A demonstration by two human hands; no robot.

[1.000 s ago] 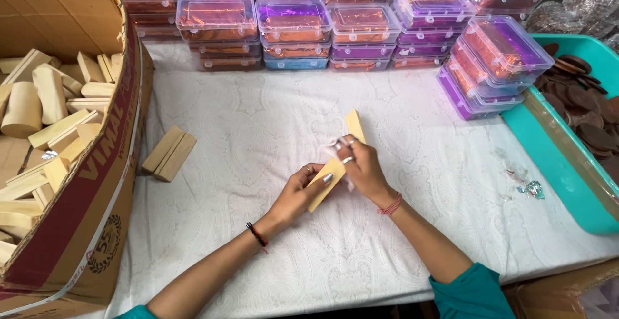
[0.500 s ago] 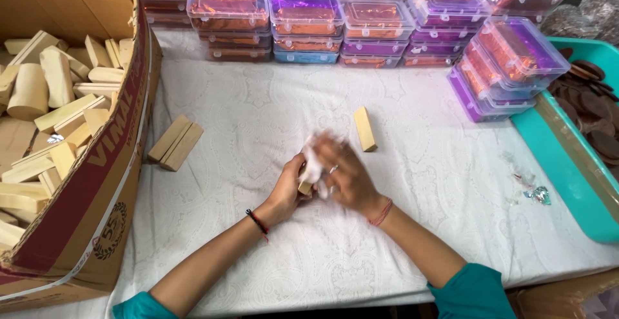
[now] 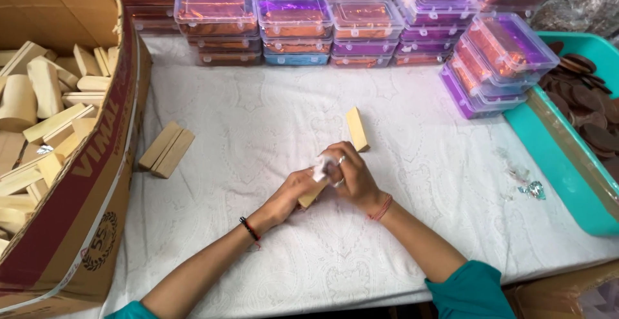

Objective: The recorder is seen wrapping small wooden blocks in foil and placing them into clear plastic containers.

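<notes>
From the head camera, looking down, the left hand [image 3: 291, 194] and the right hand [image 3: 349, 176] meet over the middle of a table covered in a white patterned cloth [image 3: 271, 119]. The left hand's grip is closed around a pale rectangular wooden block [image 3: 312, 196], only whose lower end shows, tilted, between the two hands just above the cloth. The right hand's grip is closed on a small crumpled white cloth [image 3: 320, 167] and presses it against the upper end of that block; rings show on two of its fingers. A red thread circles the right wrist and a dark band the left, and teal sleeves show at the bottom edge.

Just beyond the right hand a second pale wooden block [image 3: 356, 129] lies on the cloth, apart from both hands. Further left, two more wooden blocks [image 3: 166, 149] lie side by side, touching each other. Beside them stands a large open cardboard box [image 3: 97, 190] heaped with similar wooden pieces. Along the far edge of the table are stacks of clear-lidded plastic boxes [image 3: 296, 22] with orange and purple contents. At right sits a teal plastic tray [image 3: 554, 170] holding brown round discs [image 3: 590, 109], with small scraps of shiny foil [image 3: 530, 190] on the cloth near it.
</notes>
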